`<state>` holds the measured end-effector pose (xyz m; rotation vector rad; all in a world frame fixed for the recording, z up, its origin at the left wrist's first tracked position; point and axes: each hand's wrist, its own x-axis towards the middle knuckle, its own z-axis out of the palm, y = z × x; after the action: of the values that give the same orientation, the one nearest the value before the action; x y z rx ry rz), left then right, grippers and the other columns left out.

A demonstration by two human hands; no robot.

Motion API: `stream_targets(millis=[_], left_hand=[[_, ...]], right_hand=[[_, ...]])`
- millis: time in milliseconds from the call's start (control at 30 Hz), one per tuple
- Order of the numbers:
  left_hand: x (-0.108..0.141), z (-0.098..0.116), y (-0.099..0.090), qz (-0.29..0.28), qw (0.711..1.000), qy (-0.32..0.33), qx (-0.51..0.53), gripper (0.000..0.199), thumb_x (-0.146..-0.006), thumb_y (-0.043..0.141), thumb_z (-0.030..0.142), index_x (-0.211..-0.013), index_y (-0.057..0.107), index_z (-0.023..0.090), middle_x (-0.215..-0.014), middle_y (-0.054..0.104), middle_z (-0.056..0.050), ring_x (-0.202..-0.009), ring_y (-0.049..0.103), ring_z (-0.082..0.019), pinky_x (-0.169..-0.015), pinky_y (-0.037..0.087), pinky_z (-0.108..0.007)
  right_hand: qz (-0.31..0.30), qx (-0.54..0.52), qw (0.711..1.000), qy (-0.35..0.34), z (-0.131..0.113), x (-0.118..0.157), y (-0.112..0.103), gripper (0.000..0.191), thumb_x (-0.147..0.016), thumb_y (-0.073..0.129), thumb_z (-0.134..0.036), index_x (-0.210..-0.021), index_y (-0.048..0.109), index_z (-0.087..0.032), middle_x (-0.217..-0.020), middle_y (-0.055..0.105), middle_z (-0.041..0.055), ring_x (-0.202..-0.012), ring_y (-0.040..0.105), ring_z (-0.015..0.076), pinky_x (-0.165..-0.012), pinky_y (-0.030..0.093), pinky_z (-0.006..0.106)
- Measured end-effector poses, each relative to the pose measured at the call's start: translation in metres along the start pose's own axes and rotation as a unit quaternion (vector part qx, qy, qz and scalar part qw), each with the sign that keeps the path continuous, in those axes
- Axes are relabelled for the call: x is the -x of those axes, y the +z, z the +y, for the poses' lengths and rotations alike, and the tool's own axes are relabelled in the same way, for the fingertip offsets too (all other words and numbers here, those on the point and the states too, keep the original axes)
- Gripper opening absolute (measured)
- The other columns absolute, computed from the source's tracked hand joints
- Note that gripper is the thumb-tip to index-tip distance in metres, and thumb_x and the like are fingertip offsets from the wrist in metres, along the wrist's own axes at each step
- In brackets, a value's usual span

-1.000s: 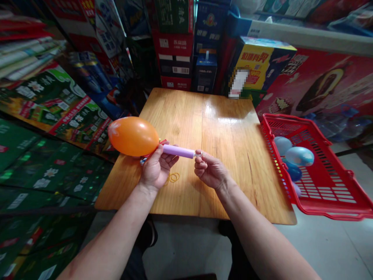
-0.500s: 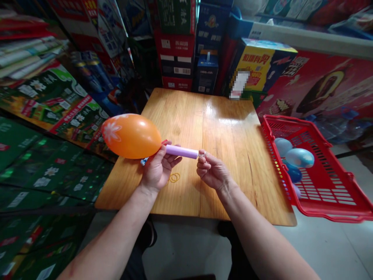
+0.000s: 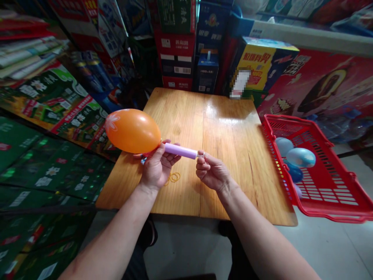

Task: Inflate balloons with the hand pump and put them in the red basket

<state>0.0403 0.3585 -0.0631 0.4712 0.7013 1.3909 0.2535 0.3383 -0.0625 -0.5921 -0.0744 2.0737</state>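
An orange balloon [image 3: 134, 131] with a white flower print is puffed up at the front end of a purple balloon pump [image 3: 180, 151]. My left hand [image 3: 157, 165] is closed around the pump's front end, beside the balloon's neck. At the other end, my right hand [image 3: 212, 170] grips the pump's pale handle, which sits close against the barrel. Under the balloon, partly hidden by it and my left hand, lie small red and blue patterned pieces that I cannot make out. Several yellow rubber bands [image 3: 175, 177] rest on the wooden table [image 3: 227, 155] below the pump.
To the table's right stands a red basket [image 3: 323, 182] with several blue and white balloons [image 3: 301, 157] in it. Stacked cartons [image 3: 176, 70] line the back edge, and green boxes [image 3: 43, 175] are piled on the left. A yellow box [image 3: 258, 62] stands at the back right.
The balloon has tilted slightly upward and shifted a little to the right, showing less of its flower print. The pump's front end has moved slightly left. Both hands keep their grip.
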Motion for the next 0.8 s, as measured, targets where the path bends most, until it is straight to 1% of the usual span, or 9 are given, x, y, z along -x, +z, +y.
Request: stream_targets(millis=[133, 267, 367, 433, 467, 533, 600, 700, 800], left_hand=[[0.003, -0.010, 0.004, -0.002, 1.000, -0.014, -0.013, 0.028, -0.088, 0.082, 0.039, -0.109, 0.073, 0.023, -0.109, 0.081, -0.008, -0.108, 0.077, -0.024, -0.090, 0.062, -0.036], [-0.006, -0.001, 0.000, 0.012, 1.000, -0.008, -0.014, 0.028, -0.088, 0.082, 0.041, -0.107, 0.074, 0.023, -0.106, 0.081, -0.007, -0.110, 0.076, -0.024, -0.091, 0.062, -0.035], [-0.012, 0.009, -0.004, 0.039, 0.999, 0.029, -0.008, 0.029, -0.086, 0.084, 0.041, -0.107, 0.074, 0.024, -0.103, 0.080, -0.005, -0.112, 0.075, -0.025, -0.090, 0.062, -0.034], [-0.012, 0.011, -0.005, 0.048, 0.997, 0.055, -0.003, 0.029, -0.086, 0.084, 0.040, -0.109, 0.073, 0.025, -0.103, 0.080, -0.004, -0.114, 0.074, -0.025, -0.091, 0.061, -0.034], [-0.011, 0.010, -0.005, 0.043, 0.998, 0.052, -0.003, 0.029, -0.086, 0.084, 0.040, -0.110, 0.073, 0.025, -0.105, 0.081, -0.004, -0.113, 0.074, -0.025, -0.091, 0.061, -0.035], [-0.006, 0.005, -0.003, 0.016, 1.000, 0.020, -0.007, 0.031, -0.088, 0.083, 0.041, -0.111, 0.073, 0.023, -0.109, 0.081, -0.008, -0.110, 0.075, -0.024, -0.090, 0.062, -0.036], [-0.002, -0.003, -0.001, -0.004, 1.000, -0.015, -0.012, 0.033, -0.088, 0.082, 0.041, -0.112, 0.073, 0.021, -0.112, 0.081, -0.010, -0.105, 0.077, -0.024, -0.089, 0.062, -0.036], [0.001, -0.011, 0.000, 0.000, 1.000, -0.021, -0.005, 0.031, -0.088, 0.082, 0.039, -0.112, 0.074, 0.021, -0.109, 0.081, -0.010, -0.104, 0.077, -0.023, -0.088, 0.062, -0.034], [-0.003, -0.007, -0.001, 0.005, 1.000, -0.023, 0.003, 0.028, -0.088, 0.081, 0.038, -0.109, 0.075, 0.020, -0.107, 0.081, -0.010, -0.105, 0.077, -0.023, -0.088, 0.063, -0.033]], right_hand=[[-0.002, -0.016, 1.000, -0.004, 0.003, -0.003, -0.002, 0.008, -0.095, 0.070, -0.013, -0.102, 0.066, -0.017, -0.071, 0.068, -0.0040, -0.048, 0.049, 0.0033, -0.049, 0.044, 0.013], [-0.004, -0.004, 1.000, -0.009, -0.010, 0.000, -0.003, 0.008, -0.096, 0.068, -0.013, -0.103, 0.067, -0.017, -0.071, 0.067, -0.0036, -0.049, 0.050, 0.0041, -0.049, 0.045, 0.013], [-0.005, -0.019, 0.999, -0.031, -0.021, 0.004, -0.002, 0.006, -0.097, 0.065, -0.012, -0.099, 0.067, -0.017, -0.068, 0.065, -0.0051, -0.048, 0.049, 0.0034, -0.048, 0.044, 0.012], [-0.006, -0.032, 0.998, -0.044, -0.023, 0.006, -0.002, 0.006, -0.098, 0.064, -0.012, -0.099, 0.067, -0.017, -0.068, 0.065, -0.0055, -0.047, 0.049, 0.0028, -0.048, 0.043, 0.012], [-0.004, -0.032, 0.998, -0.045, -0.021, 0.006, -0.002, 0.005, -0.098, 0.065, -0.012, -0.099, 0.068, -0.017, -0.068, 0.065, -0.0055, -0.047, 0.049, 0.0028, -0.048, 0.043, 0.012], [0.003, -0.018, 0.999, -0.035, -0.014, 0.004, -0.002, 0.005, -0.096, 0.069, -0.014, -0.100, 0.068, -0.017, -0.069, 0.067, -0.0048, -0.048, 0.050, 0.0032, -0.048, 0.044, 0.013], [0.004, -0.002, 1.000, -0.020, -0.004, 0.000, -0.003, 0.011, -0.092, 0.075, -0.015, -0.101, 0.068, -0.016, -0.070, 0.068, -0.0040, -0.048, 0.051, 0.0036, -0.049, 0.044, 0.013], [-0.007, 0.010, 1.000, -0.013, 0.004, -0.004, -0.004, 0.019, -0.088, 0.079, -0.016, -0.103, 0.068, -0.017, -0.072, 0.070, -0.0032, -0.050, 0.052, 0.0038, -0.050, 0.045, 0.013], [-0.010, 0.025, 0.999, -0.019, -0.002, -0.004, -0.004, 0.019, -0.089, 0.079, -0.016, -0.104, 0.068, -0.017, -0.071, 0.069, -0.0035, -0.050, 0.052, 0.0041, -0.050, 0.045, 0.013]])
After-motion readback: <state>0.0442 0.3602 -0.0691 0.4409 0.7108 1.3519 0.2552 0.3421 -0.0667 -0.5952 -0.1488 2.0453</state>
